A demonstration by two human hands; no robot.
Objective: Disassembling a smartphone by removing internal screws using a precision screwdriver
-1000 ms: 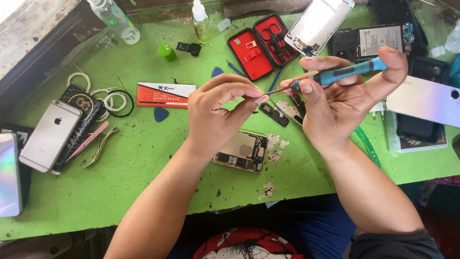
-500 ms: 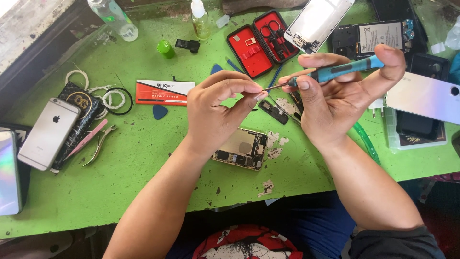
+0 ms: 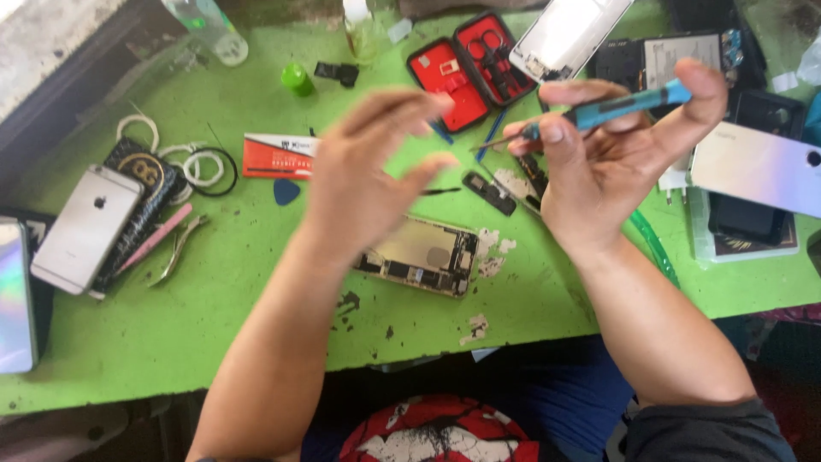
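My right hand (image 3: 599,162) is raised over the green table (image 3: 214,334) and grips a blue-handled screwdriver (image 3: 633,101), its thin metal tip pointing left. My left hand (image 3: 368,171) is blurred by motion, hovering with fingers spread a short way left of the tip; nothing shows in it. Below the left hand lies an opened phone body (image 3: 423,255) with its insides exposed. Small loose parts (image 3: 490,192) and scraps lie just right of it.
A red-lined tool case (image 3: 466,64) lies open at the back. A silver phone (image 3: 85,227), tweezers (image 3: 180,248), wire rings and a red card (image 3: 278,156) sit at left. A pale phone back (image 3: 757,167) and a screen panel (image 3: 569,34) lie at right.
My left hand has let go of the screwdriver tip, opened its fingers and pulled back to the left. The right hand still holds the screwdriver in about the same place.
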